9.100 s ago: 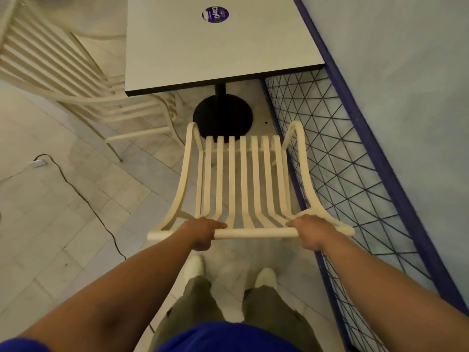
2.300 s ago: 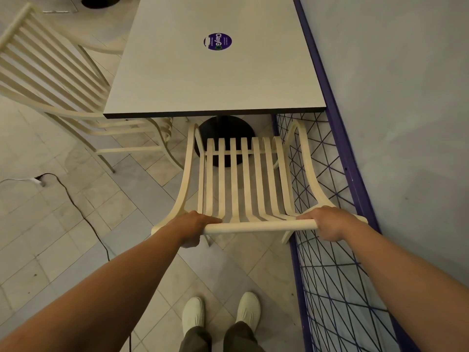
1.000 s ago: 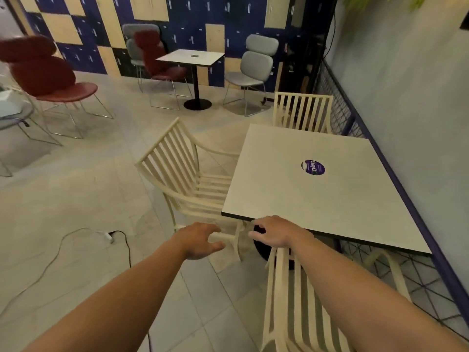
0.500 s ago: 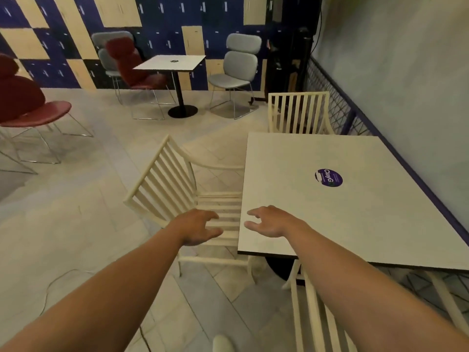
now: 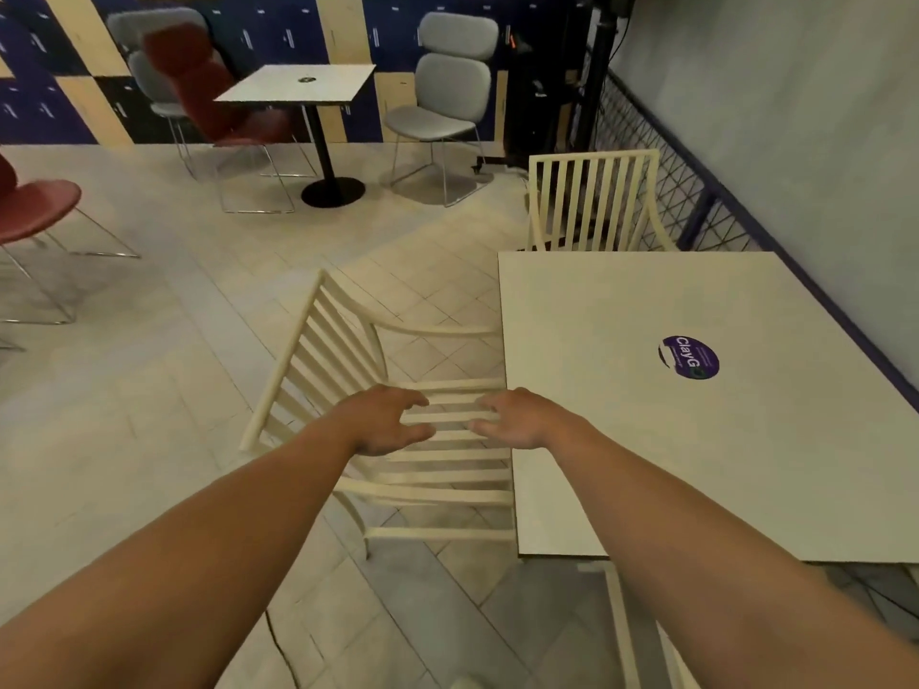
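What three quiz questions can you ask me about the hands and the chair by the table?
1. True or false: the left hand grips the cream slatted chair.
2. What lies on the near table? A) a purple sticker B) a cup C) a plate
3. Fill in: the hand nearer the table's edge is the ____ hand.
Key: 1 false, its fingers are spread and hold nothing; 2 A; 3 the right hand.
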Motion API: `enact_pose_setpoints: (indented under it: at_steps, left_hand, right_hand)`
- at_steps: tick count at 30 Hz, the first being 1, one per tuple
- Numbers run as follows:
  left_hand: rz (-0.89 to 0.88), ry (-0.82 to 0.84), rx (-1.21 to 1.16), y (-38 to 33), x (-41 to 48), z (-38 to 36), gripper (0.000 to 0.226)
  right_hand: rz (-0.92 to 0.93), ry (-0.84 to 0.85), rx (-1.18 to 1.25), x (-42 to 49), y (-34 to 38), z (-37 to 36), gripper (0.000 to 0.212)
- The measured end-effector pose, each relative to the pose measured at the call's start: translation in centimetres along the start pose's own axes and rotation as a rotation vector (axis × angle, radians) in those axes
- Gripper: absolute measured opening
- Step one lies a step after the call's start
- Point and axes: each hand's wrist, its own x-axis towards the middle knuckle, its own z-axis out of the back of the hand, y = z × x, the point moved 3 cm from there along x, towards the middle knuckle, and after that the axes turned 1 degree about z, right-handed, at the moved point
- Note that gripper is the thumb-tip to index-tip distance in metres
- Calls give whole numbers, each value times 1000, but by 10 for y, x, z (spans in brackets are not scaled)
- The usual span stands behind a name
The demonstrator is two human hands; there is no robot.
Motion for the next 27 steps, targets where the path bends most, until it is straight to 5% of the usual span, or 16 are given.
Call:
enact_pose_setpoints:
  at_steps: [20,27]
  left_hand:
    - [-298,148,137,297,8,73,59]
    - [-387,209,183,340,76,101,57]
  right_hand:
    - [-213,-54,164,130,274,-105,69]
    - [-309,-101,298,201,294,-94,79]
